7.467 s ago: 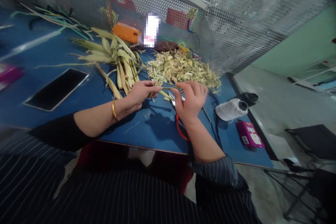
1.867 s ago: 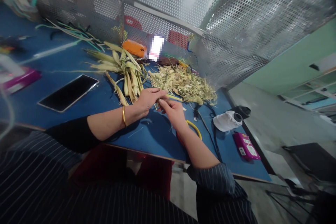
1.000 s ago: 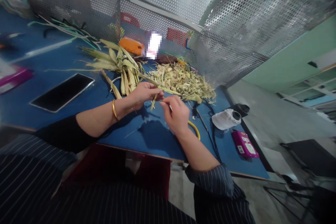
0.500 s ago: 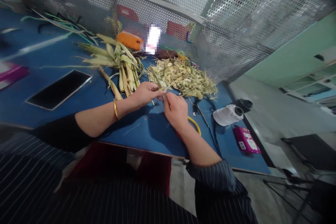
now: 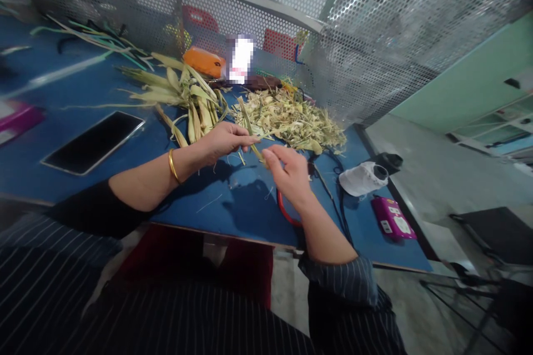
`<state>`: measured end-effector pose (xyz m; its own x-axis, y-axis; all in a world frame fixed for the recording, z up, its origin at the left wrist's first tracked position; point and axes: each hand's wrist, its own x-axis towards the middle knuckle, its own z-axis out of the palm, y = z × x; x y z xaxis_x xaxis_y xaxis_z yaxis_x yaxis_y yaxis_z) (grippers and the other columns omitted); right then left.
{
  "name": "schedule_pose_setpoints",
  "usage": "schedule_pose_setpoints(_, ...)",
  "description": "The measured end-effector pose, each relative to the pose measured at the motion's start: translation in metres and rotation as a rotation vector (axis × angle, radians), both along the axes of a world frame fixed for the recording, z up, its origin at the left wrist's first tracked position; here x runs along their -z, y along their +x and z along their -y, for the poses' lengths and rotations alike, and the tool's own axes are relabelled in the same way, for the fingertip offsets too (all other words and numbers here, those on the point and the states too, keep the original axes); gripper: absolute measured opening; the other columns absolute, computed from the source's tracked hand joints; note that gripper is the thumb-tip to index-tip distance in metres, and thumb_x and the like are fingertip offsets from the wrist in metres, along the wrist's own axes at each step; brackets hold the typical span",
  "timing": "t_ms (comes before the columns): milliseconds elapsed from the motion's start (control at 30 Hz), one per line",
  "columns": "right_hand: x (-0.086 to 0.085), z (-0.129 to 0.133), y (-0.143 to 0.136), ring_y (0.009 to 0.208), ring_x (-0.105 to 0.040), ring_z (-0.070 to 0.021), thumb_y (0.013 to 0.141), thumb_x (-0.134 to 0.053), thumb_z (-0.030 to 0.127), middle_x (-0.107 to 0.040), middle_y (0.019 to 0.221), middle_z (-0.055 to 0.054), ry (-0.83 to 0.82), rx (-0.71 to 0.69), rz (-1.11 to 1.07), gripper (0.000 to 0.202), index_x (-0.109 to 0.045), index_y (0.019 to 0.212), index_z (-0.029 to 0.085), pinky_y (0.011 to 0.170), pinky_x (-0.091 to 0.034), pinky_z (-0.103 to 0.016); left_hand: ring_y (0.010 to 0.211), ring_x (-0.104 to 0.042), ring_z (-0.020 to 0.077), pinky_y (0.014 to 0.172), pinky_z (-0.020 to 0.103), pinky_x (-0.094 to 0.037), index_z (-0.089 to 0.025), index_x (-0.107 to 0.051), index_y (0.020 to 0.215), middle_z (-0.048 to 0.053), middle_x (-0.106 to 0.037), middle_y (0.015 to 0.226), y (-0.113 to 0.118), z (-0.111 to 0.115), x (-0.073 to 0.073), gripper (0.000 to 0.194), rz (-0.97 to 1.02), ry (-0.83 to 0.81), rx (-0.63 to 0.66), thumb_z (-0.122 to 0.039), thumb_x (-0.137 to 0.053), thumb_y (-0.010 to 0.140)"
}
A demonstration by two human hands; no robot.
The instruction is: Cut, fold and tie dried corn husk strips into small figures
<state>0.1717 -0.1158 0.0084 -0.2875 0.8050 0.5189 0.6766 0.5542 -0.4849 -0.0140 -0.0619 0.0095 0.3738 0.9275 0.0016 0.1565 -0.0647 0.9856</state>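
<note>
Above the front part of the blue table, a narrow dried husk strip [image 5: 245, 115] slants between my two hands. My left hand [image 5: 222, 141], with a gold bangle at the wrist, pinches around the middle of the strip. The lower end of the strip is between the thumb and curled fingers of my right hand [image 5: 290, 175]. Just behind my left hand lies a bundle of dried corn husks [image 5: 202, 113]. A heap of shredded husk pieces [image 5: 287, 119] spreads beyond both hands. Under my right wrist shows a red curved handle [image 5: 285, 211], mostly hidden.
A phone [image 5: 94, 143] lies left on the table [image 5: 233, 219]. To the right are a white thread cone [image 5: 360, 179], a dark cone [image 5: 387, 162], a black cord [image 5: 339, 205] and a magenta packet [image 5: 393, 217]. An orange packet [image 5: 204, 62] and lit screen [image 5: 241, 60] stand before the perforated panel [image 5: 250, 5].
My hands have drawn apart: the left went slightly up and left, the right moved right. More of the husk strip shows between them, and the red handle has come into sight.
</note>
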Motion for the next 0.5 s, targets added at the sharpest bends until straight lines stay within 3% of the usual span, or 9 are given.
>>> schedule_pose_setpoints(167,-0.011,-0.009,0.018,0.084,-0.061,-0.0191,0.091,-0.054,0.042,-0.068,0.083,-0.005,0.148,0.225,-0.162,0.028,-0.071,0.083,0.021,0.079,-0.043,-0.033,0.047,-0.030,0.0077,0.049,0.027,-0.019,-0.017,-0.054,0.049,-0.001,-0.044,0.050,0.000,0.009,-0.010,0.039,-0.083,0.032,0.198,-0.040,-0.063,0.079)
schedule_pose_setpoints(267,-0.007,-0.015,0.016,0.078,-0.060,-0.0177,0.085,-0.062,0.039,-0.067,0.077,-0.003,-0.035,0.104,-0.119,0.024,-0.071,0.076,0.020,0.075,-0.043,-0.032,0.048,-0.028,0.0083,0.049,0.027,-0.018,-0.017,-0.047,0.046,-0.003,-0.036,0.048,0.003,0.015,-0.010,0.042,-0.136,0.095,0.305,-0.039,-0.063,0.078)
schedule_pose_setpoints(367,-0.001,-0.017,0.010,0.070,-0.056,-0.0141,0.081,-0.065,0.035,-0.063,0.070,0.000,-0.254,-0.028,-0.235,0.022,-0.066,0.067,0.018,0.069,-0.042,-0.029,0.048,-0.023,0.0080,0.049,0.029,-0.014,-0.018,-0.044,0.044,-0.004,-0.031,0.048,0.007,0.016,-0.003,0.043,-0.169,0.090,0.333,-0.039,-0.063,0.076)
schedule_pose_setpoints(500,0.002,-0.017,0.008,0.066,-0.050,-0.0117,0.078,-0.067,0.031,-0.056,0.065,0.003,-0.299,-0.045,-0.335,0.022,-0.059,0.062,0.018,0.067,-0.038,-0.027,0.047,-0.019,0.0075,0.050,0.029,-0.011,-0.018,-0.042,0.043,-0.005,-0.027,0.048,0.009,0.016,0.004,0.044,-0.167,0.085,0.334,-0.039,-0.065,0.075)
